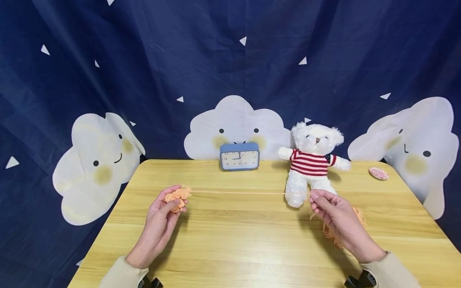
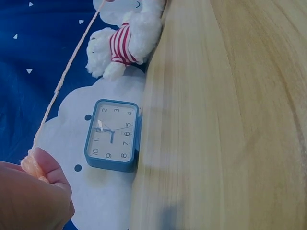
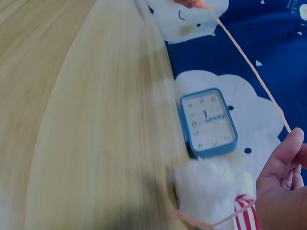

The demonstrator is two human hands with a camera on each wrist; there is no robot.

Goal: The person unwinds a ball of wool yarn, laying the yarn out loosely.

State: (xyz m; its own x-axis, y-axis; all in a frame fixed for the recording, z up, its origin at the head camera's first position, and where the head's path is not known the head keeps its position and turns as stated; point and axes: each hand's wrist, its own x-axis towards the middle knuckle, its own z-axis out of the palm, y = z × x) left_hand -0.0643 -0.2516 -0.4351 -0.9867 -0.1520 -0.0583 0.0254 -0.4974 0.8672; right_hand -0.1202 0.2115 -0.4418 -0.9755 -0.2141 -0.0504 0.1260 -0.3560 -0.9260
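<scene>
A bunched clump of peach yarn [image 1: 177,199] sits in my left hand [image 1: 161,220], held down by the thumb. From it a single strand [image 1: 241,193] runs taut and nearly level across to my right hand [image 1: 336,214], which pinches it between thumb and fingertips. Both hands are raised over the wooden table. Beneath the right hand, more loose yarn [image 1: 360,216] shows in tangled loops, partly hidden by that hand. In the right wrist view a tail of yarn [image 3: 230,218] trails below the right hand, in front of the bear.
At the table's back edge stands a blue alarm clock [image 1: 239,157]. A white teddy bear [image 1: 313,160] in a red striped sweater sits right of it, behind the right hand. An oval pink item [image 1: 378,173] lies at the far right. Behind hangs a dark blue curtain [image 1: 162,60] with clouds.
</scene>
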